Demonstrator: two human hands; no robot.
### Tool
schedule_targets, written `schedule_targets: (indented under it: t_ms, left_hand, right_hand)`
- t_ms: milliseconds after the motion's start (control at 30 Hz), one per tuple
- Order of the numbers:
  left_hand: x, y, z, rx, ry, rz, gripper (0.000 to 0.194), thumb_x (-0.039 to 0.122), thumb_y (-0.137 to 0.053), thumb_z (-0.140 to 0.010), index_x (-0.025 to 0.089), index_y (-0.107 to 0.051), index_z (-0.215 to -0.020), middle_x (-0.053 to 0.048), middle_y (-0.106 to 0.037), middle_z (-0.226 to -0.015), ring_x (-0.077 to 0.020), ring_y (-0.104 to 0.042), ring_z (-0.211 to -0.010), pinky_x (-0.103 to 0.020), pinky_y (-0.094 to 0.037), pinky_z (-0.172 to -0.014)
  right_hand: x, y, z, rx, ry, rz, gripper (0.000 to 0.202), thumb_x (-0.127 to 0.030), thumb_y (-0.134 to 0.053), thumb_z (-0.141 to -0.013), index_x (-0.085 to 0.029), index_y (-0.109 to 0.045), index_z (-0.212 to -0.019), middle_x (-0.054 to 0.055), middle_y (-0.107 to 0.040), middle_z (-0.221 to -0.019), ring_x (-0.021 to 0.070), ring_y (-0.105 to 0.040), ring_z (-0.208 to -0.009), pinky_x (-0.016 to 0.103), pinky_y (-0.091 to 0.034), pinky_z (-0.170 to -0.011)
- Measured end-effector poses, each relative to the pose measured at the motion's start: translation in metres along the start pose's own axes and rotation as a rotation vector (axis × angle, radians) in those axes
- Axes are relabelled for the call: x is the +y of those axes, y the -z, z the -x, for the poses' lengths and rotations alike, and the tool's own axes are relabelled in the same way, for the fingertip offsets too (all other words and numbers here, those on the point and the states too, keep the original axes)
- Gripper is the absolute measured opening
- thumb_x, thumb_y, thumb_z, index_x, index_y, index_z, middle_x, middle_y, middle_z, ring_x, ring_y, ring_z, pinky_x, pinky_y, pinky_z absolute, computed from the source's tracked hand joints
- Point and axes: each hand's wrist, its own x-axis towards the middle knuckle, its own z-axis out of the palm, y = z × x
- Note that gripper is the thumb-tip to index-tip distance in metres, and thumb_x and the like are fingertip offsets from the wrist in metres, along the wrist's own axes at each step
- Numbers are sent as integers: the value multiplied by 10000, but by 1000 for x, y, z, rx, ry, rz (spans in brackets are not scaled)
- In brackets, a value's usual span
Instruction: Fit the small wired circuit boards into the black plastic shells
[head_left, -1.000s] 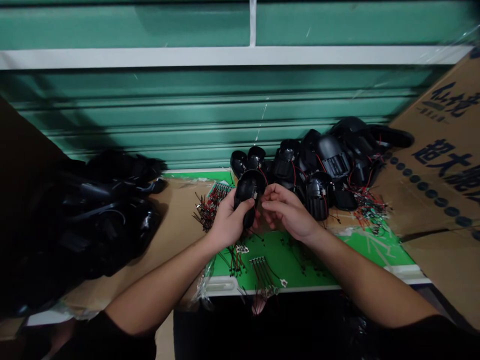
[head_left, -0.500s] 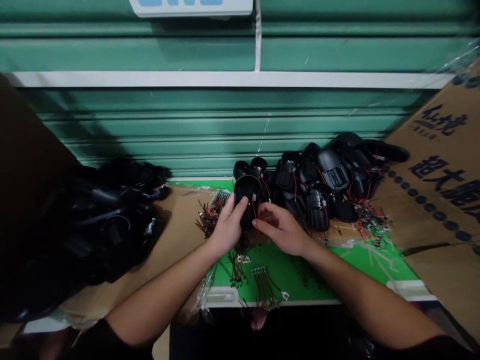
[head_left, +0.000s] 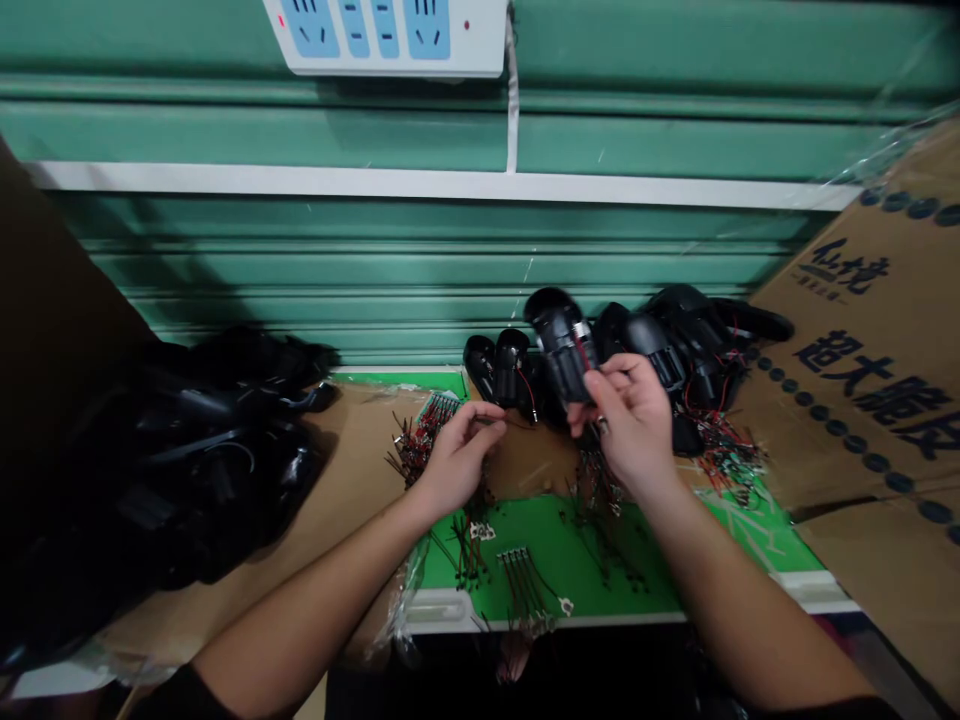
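My right hand (head_left: 634, 425) grips the lower end of a black plastic shell (head_left: 561, 335) with a red wire on it, tilted above the back of the table. My left hand (head_left: 461, 455) is apart from the shell, beside a heap of red and black wires (head_left: 416, 440); its thumb and index finger are curved with a gap between them, and I see nothing held there. Behind the hands, two black shells (head_left: 512, 368) lean near the green wall. A row of small parts with wires (head_left: 521, 580) lies on the green board (head_left: 585, 545).
Many black shells (head_left: 660, 340) are piled at the back right, near tangled wires (head_left: 731, 450). Glossy black parts (head_left: 217, 460) fill the left side on cardboard. A printed carton (head_left: 885, 370) stands at the right; a power strip (head_left: 397, 40) is on the wall.
My right hand has taken the shell up and to the right, out of my left hand. My left hand has let go and stays near the wires. The view has tilted up slightly.
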Motion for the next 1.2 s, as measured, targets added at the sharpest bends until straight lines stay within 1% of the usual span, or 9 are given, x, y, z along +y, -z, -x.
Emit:
schedule_targets:
  t_ms: [133,233,333,400,467,600,800,933,1200]
  left_hand:
    - [-2,1,2,-10,-26,-87,232,368,-680,-911,192,-672,-1061,-8,-652,-792,-180,-575,-769,-319,-423,-746]
    - [-3,1,2,-6,-40,-110,224,373,-685,-908,197,-674,-1045,-2,-631,-787,-177,-562,-759,-312,-404,-726]
    - [-3,1,2,0,-58,-114,213,370,-700,-900,198,-673,-1022,-3,-621,-815,-173,-559,-777,-304,-401,-728]
    - [-3,1,1,-2,-62,-113,209,366,-711,-892,198,-672,-1009,-2,-613,-822,-171,-556,-782,-299,-399,-725]
    - [-3,0,1,-8,-54,-115,208,363,-719,-885,196,-671,-1001,2,-604,-815,-166,-549,-772,-294,-395,-716]
    - [-3,-1,1,-18,-57,-133,191,348,-724,-880,194,-672,-982,2,-607,-824,-158,-548,-775,-287,-406,-722]
    - [-2,-1,2,-24,-69,-167,187,339,-729,-874,194,-674,-978,-7,-623,-847,-158,-566,-779,-280,-416,-708]
    - [-3,1,1,-21,-96,-185,184,338,-726,-882,193,-674,-984,-18,-631,-878,-163,-577,-799,-285,-428,-718]
    - [-7,4,0,-15,-127,-224,175,338,-731,-904,200,-680,-1000,-34,-645,-897,-173,-599,-813,-290,-446,-720]
  right_hand:
    - [-5,33,-25,369,299,252,412,-445,-833,-866,-266,-514,-1056,-38,-655,-825,135,-636,-504,261,-508,-418]
    - [-4,62,-39,618,495,629,435,-458,-800,-873,-228,-609,-1190,28,-738,-925,177,-669,-627,293,-507,-487]
    - [1,91,-49,708,589,986,356,-447,-718,-919,-216,-705,-1190,55,-756,-946,211,-676,-687,366,-555,-609]
    - [6,105,-54,698,672,1161,264,-395,-710,-912,-197,-762,-1079,54,-709,-794,249,-666,-703,437,-563,-711]
    - [11,112,-58,651,743,1248,197,-342,-695,-916,-178,-778,-987,76,-697,-749,285,-681,-754,475,-551,-773]
    - [18,109,-62,453,796,1274,192,-259,-639,-953,-179,-780,-1057,127,-796,-1012,309,-720,-955,482,-532,-892]
    - [22,95,-59,240,723,1250,386,-268,-667,-888,-175,-726,-1259,152,-744,-1290,347,-663,-1139,517,-480,-1018]
    - [20,91,-56,204,719,1226,452,-264,-665,-870,-176,-695,-1312,160,-728,-1326,350,-645,-1169,523,-452,-1042]
    - [16,85,-52,227,674,1243,351,-302,-656,-862,-188,-734,-1184,144,-754,-1239,344,-634,-1146,516,-431,-1049]
